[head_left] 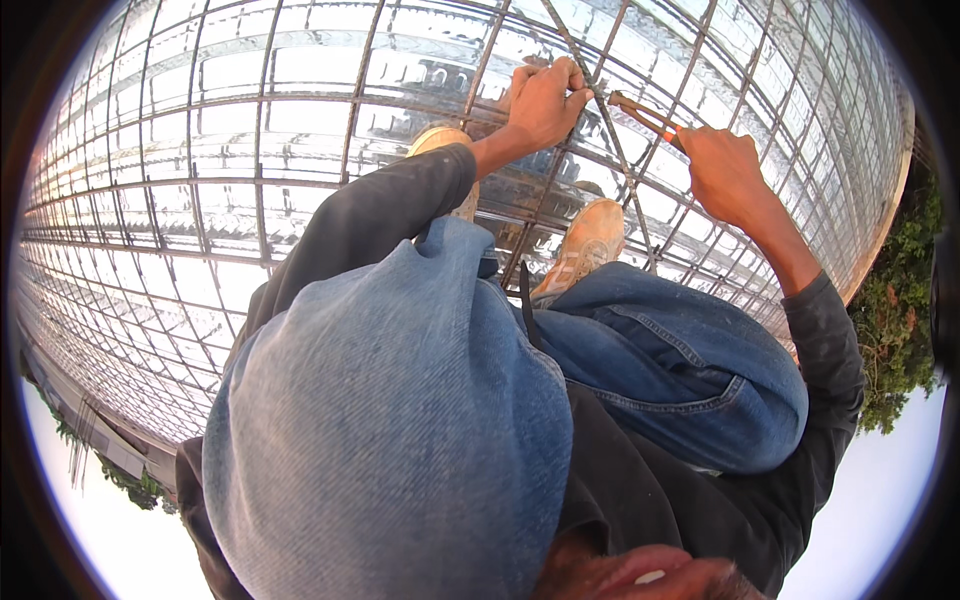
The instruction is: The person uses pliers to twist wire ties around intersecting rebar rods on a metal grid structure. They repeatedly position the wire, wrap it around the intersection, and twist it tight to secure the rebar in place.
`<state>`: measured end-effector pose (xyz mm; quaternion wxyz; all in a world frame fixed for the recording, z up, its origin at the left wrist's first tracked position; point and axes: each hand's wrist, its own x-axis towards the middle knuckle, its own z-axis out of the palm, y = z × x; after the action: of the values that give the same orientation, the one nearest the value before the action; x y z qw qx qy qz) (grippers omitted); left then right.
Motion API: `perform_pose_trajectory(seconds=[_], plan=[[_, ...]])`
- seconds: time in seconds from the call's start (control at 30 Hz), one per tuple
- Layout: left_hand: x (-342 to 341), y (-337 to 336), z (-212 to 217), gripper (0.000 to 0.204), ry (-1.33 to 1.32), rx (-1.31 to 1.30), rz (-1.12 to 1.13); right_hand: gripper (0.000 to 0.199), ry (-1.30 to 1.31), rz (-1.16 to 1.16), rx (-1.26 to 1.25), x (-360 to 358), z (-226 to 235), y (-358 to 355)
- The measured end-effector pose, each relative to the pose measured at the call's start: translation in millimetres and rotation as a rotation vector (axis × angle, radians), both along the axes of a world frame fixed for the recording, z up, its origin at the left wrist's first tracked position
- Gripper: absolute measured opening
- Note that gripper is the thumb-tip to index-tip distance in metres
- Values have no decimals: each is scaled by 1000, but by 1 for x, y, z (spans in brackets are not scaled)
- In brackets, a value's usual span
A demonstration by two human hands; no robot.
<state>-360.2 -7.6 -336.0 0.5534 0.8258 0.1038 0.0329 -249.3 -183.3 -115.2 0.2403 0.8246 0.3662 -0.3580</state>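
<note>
My right hand (725,172) is wrapped round the handles of a pair of pincers (640,113), whose jaws reach toward a crossing of steel rebars. A diagonal rebar (618,150) runs over the grid just beside the jaws. On the other side of this crossing is my left hand (548,103), its fingers pinched together close to the bars. What they hold, if anything, is too small to make out. Whether the jaws grip anything cannot be told from here.
The rebar grid (262,110) spreads all round me above a shiny, reflective surface. My right shoe (588,245) and left shoe (440,138) rest on it, and my bent knees in jeans (390,400) fill the near middle. Green foliage (895,310) shows beyond the right edge.
</note>
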Motion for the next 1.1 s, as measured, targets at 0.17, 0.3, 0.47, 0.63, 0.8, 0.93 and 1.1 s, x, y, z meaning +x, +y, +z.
perform_pose_trajectory(seconds=[0.17,0.3,0.47,0.63,0.8,0.93,1.1], plan=[[-1,-3,-1,25,-35,12,38,34,59,-12,-65,7,-5,4],[-1,-4,-1,24,-31,28,28,41,70,-63,-60,8,-8,6],[-1,-3,1,24,-24,39,22,40,69,-58,-131,13,-10,12],[-4,-3,-1,21,-62,48,39,36,135,-28,-210,21,-6,18],[-3,-4,5,20,-45,41,43,17,21,47,-10,24,-24,-4],[-2,-5,6,19,-44,41,56,16,36,114,-18,33,-26,-3],[-4,-3,4,22,-50,25,68,29,82,110,-155,35,-13,29]])
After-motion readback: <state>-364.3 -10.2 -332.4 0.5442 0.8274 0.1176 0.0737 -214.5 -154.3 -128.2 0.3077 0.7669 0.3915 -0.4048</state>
